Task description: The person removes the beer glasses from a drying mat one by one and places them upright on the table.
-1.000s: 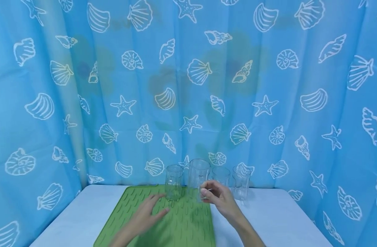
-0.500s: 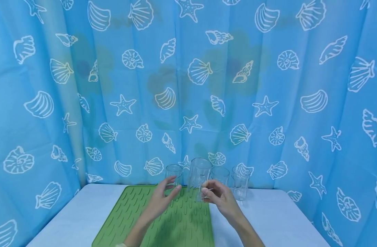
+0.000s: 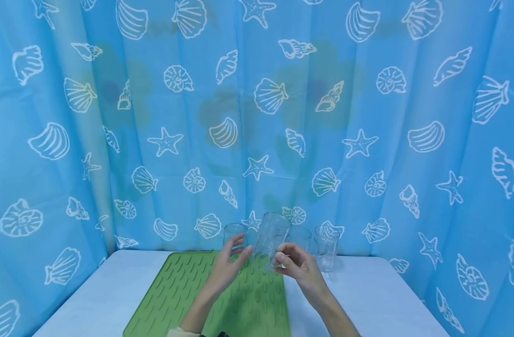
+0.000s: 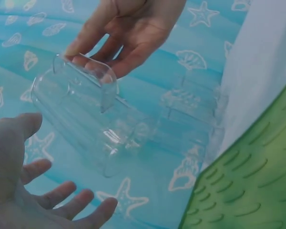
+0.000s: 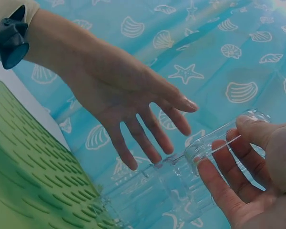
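A clear glass mug (image 3: 268, 236) tilts above the back of the green ridged mat (image 3: 189, 271). My right hand (image 3: 301, 269) grips it by its handle (image 4: 88, 71), fingers curled and thumb pressed on it. My left hand (image 3: 224, 270) hovers at the mug's other side, with its fingers (image 5: 131, 131) spread and apart from the glass in the right wrist view. Behind my left hand stands a clear glass (image 3: 234, 229), its lower part hidden. Two further clear glasses, one upright glass (image 3: 327, 248) and one partly covered glass (image 3: 300, 234), are at the right.
The mat lies on a white table (image 3: 354, 299). A blue curtain (image 3: 257, 117) with white shell and starfish prints hangs right behind the table and along its sides. The standing glasses are close to the curtain at the table's back edge.
My left hand has risen from over the mat toward the mug and its fingers now face it. The mug, held in my right hand, has lifted slightly and leans more to the right.
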`<state>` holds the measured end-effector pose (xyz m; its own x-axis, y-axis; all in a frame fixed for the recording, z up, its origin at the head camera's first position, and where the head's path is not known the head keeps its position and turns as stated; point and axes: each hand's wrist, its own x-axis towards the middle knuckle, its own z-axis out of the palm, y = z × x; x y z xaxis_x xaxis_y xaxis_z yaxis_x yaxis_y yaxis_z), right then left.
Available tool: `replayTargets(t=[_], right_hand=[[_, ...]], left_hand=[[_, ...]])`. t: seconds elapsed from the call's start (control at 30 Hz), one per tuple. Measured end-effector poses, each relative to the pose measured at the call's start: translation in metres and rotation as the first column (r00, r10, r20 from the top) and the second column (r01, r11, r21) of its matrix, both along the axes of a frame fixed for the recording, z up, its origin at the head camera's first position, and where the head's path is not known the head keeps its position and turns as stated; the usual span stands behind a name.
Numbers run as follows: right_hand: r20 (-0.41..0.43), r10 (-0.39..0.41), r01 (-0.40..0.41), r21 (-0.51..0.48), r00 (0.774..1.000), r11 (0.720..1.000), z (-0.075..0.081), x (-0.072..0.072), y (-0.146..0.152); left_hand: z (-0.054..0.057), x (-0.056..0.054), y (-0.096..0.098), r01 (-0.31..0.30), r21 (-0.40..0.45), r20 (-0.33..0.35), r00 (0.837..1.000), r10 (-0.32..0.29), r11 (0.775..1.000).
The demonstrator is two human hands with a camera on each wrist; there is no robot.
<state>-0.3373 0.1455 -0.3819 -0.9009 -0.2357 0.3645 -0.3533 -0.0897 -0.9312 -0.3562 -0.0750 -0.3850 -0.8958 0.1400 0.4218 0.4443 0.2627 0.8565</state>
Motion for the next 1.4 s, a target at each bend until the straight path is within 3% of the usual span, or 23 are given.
replayTargets(t=[0.3,0.47,0.6,0.77,1.03,1.27,1.4], right_hand=[[-0.007,0.071,-0.071,-0.118,0.997,0.99,-0.005,-0.001,-0.004],[0.045,0.081,-0.068,-0.232,0.996,0.97,-0.007,-0.002,-0.006],[0.094,0.117,-0.075,-0.371,0.989,0.926,-0.007,-0.002,-0.009],[0.121,0.189,-0.097,-0.532,0.974,0.841,-0.007,0.0,-0.011],[0.141,0.27,-0.11,-0.666,0.952,0.738,-0.005,0.001,-0.011],[0.114,0.291,-0.126,-0.713,0.95,0.69,-0.004,0.003,-0.016],[0.098,0.311,-0.145,-0.727,0.945,0.671,-0.006,0.006,-0.02]], left_hand=[[-0.001,-0.002,0.003,-0.007,0.037,0.026,1.0,0.006,0.999],[0.002,-0.002,0.003,-0.002,0.08,0.032,0.999,0.0,0.997],[0.004,-0.001,0.004,0.005,0.123,0.038,0.999,-0.01,0.992],[0.004,-0.004,0.006,0.022,0.163,0.032,0.999,-0.027,0.986],[0.002,-0.007,0.007,0.003,0.131,0.02,1.0,-0.005,0.991],[0.0,-0.008,0.009,0.048,0.198,0.03,0.998,-0.055,0.979],[-0.001,-0.007,0.008,0.108,0.325,0.05,0.99,-0.132,0.939]])
